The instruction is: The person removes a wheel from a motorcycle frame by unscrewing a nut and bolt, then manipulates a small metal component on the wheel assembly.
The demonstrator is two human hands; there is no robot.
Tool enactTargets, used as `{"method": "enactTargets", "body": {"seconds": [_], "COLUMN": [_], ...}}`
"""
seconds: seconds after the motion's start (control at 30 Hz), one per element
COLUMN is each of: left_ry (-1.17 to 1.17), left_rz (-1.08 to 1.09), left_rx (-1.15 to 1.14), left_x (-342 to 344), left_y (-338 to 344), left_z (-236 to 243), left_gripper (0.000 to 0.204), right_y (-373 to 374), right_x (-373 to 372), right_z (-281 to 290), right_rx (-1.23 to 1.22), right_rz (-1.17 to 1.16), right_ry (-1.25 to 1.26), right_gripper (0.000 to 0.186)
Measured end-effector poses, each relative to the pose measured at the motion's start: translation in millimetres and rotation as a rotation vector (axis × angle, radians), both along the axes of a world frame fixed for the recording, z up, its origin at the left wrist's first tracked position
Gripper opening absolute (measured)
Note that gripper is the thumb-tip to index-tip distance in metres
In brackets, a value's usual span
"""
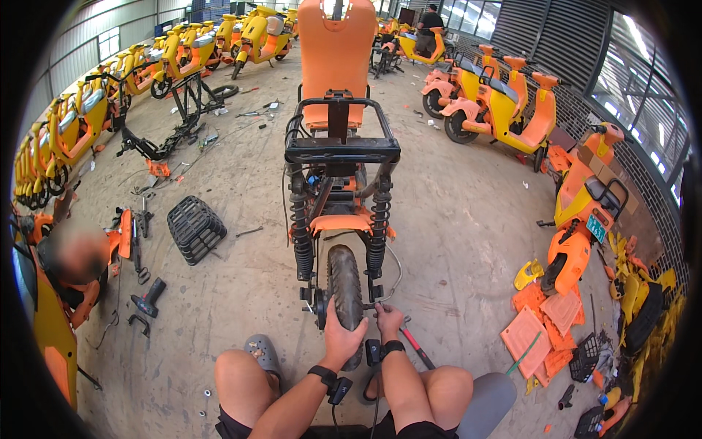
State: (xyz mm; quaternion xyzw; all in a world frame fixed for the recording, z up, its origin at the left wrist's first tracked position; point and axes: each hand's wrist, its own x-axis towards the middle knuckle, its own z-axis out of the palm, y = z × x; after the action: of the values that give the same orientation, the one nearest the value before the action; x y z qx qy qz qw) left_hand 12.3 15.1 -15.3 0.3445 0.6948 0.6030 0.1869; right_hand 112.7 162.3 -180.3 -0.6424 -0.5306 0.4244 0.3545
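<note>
An orange scooter (pixel 336 73), its black metal frame bared, rises beyond its treaded rubber wheel (pixel 344 274). At the wheel's near side, the left hand (pixel 342 341) holds it, thumb spread from fingers, forearm angled inward. Right of the wheel, the right hand (pixel 388 320) curls narrowly; what it grips I cannot tell.

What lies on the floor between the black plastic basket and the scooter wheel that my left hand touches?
In the head view, a thin wrench-like tool lies there, nearer the black basket than the wheel.
</note>
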Motion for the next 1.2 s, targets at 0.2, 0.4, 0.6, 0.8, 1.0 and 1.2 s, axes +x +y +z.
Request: {"method": "enactTargets", "body": {"seconds": [0.2,0.4,0.6,0.8,1.0,1.2], "left_ry": [0.04,0.036,0.03,0.03,0.029,-0.021], "left_rz": [0.026,0.01,0.012,0.013,0.015,0.01], "left_rx": [-0.002,0.007,-0.005,0.002,-0.001,0.019], "left_x": [-4.6,-8.1,-6.0,-5.8,-5.4,-6.6], "left_y": [-1.3,4.0,2.0,1.3,1.6,-0.8], "left_z": [-6.8,-4.5,-3.4,-3.2,-3.3,-0.1], "left_gripper": [0.086,0.086,0.087,0.087,0.087,0.086], "right_y": [-9.4,-7.8,-7.1,-6.0,-1.0,1.2], "right_x": [-10.9,-9.5,-7.9,-11.3,-9.0,-7.7], "right_z": [9.8,19.4,18.2,18.1,10.8,4.5], "right_rx": [0.002,0.007,-0.028,-0.06,-0.086,-0.094], "right_rz": [-0.017,0.0,0.018,0.011,0.014,0.043], "right_ry": [0.066,0.106,0.078,0.077,0.122,0.114], "right_gripper": [0.031,0.034,0.035,0.034,0.035,0.036]}}
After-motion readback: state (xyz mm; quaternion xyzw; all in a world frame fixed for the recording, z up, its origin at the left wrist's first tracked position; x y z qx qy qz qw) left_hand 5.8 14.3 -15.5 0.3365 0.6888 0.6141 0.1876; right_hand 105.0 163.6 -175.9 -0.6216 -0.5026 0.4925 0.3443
